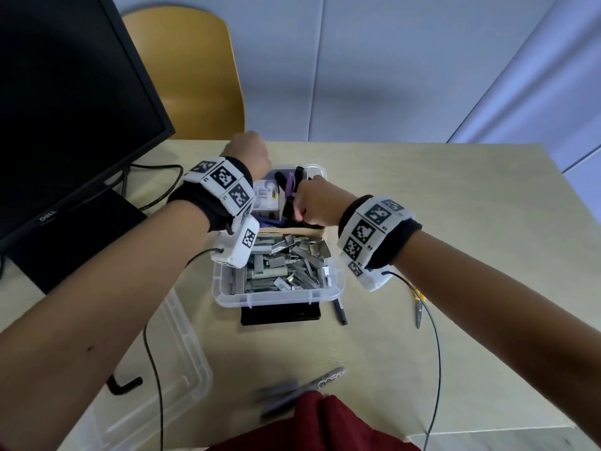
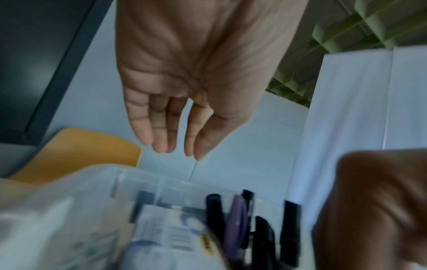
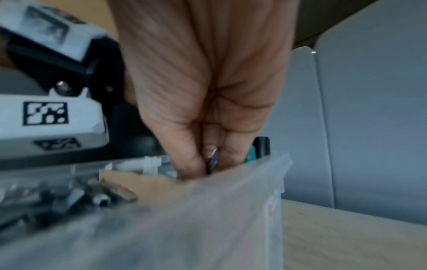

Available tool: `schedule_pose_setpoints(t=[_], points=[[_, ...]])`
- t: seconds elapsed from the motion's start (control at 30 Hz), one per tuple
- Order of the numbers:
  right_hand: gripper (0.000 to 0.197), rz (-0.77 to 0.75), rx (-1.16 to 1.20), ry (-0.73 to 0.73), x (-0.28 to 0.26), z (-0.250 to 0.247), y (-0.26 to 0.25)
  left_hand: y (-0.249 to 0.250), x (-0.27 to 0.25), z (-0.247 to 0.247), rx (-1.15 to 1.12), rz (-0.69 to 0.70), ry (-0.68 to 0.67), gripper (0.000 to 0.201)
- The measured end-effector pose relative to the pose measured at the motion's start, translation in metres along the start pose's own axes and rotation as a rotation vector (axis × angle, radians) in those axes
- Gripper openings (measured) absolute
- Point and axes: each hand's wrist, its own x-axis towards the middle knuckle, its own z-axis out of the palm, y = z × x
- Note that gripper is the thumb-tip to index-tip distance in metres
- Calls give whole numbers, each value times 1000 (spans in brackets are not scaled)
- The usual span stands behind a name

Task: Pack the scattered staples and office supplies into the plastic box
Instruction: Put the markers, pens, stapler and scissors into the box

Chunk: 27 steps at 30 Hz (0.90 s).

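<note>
Box (image 1: 279,296) sits mid-surface (image 1: 455,222); near half is full of loose staples (image 1: 286,265), far half holds a small carton (image 1: 267,198) and upright markers (image 1: 290,185), split by a cardboard strip (image 1: 309,232).

My right hand (image 1: 312,203) is over the far half, fingertips (image 3: 191,164) pinched on a small blue-tipped item (image 3: 211,162) I can't identify, probably feeding it in beside the markers.

My left hand (image 2: 184,91) hovers just past the box's far-left corner, fingers straight, holding nothing.

Still outside the box: black pen (image 1: 340,312) and black slab (image 1: 280,315) just in front, pliers (image 1: 419,305) to its right, markers (image 1: 302,388) and lid (image 1: 175,369) nearer me.
</note>
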Motion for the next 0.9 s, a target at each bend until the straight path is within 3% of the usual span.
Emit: schedule_pose_setpoints(t=[0.23,0.4,0.47,0.53,0.63,0.7,0.8,0.9], points=[[29,-52,-201,-162,8,15,-4,-23,4,11,218,-90,-138,41],[26,-68,-192,-114,7,16,-2,-27,2,13,347,-10,-163,43],[25,-97,-89,-28,2,18,4,-27,-2,12,377,3,-198,44],[21,-97,79,159,-9,18,12,-28,-5,10,396,3,-230,47],[21,30,372,509,-31,28,30,-26,-14,6,401,-17,-252,51],[21,167,509,570,-44,43,42,-25,-21,5,387,-42,-250,53],[25,293,559,398,-57,78,53,-20,-33,4,345,-111,-263,60],[22,344,433,164,-57,116,51,-20,-43,5,306,-154,-269,65]])
